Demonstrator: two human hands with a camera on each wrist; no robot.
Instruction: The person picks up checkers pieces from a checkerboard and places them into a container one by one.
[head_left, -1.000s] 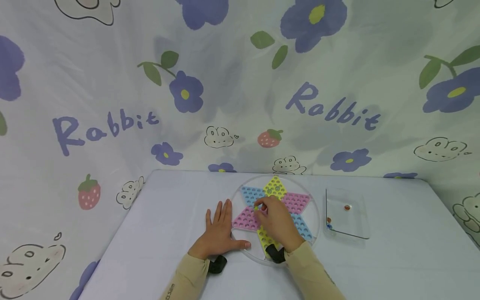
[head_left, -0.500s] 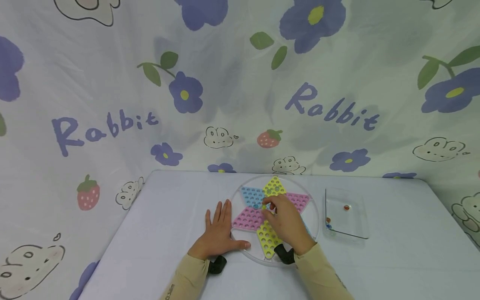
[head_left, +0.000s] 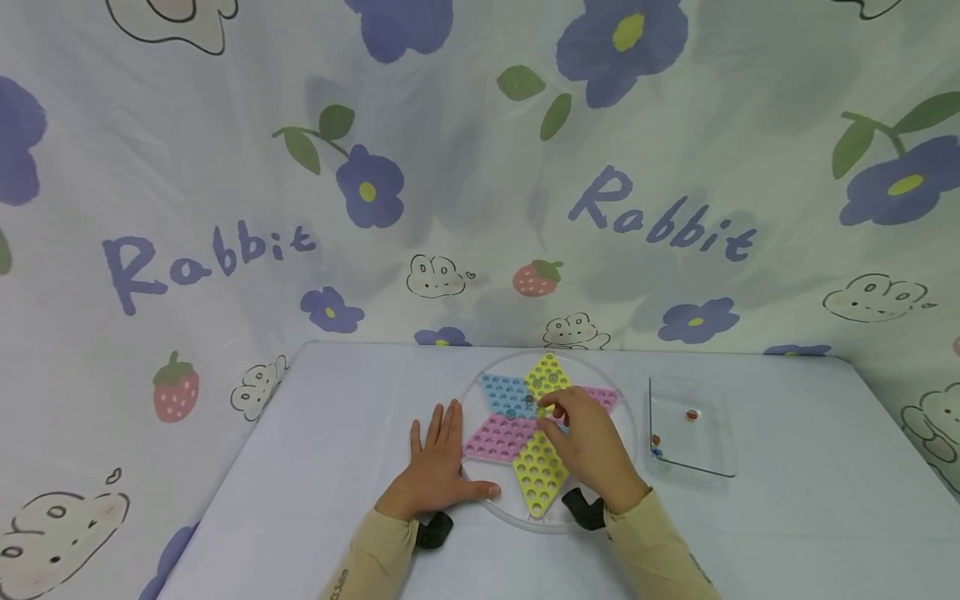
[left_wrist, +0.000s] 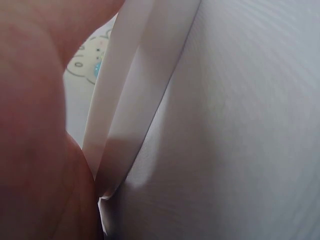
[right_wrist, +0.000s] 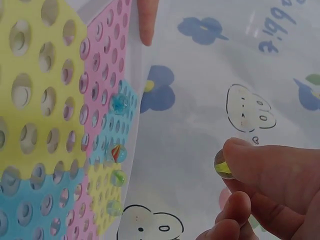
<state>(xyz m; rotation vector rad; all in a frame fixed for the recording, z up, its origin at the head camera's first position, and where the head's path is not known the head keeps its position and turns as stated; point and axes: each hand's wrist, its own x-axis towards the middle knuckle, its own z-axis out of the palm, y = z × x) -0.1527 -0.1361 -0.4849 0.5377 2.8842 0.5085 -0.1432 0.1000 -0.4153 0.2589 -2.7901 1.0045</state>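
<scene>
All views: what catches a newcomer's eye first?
Probably the round clear board with its pink, yellow and blue perforated star, on the white table. Above it, the right hand pinches a clear marble with a yellow core; right of the board sits a clear rectangular box.

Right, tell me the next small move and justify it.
I'd probably lower the right hand to seat the yellow-streaked marble on the star board: the hand pinches that marble clear of the board, and other marbles already sit there.
</scene>
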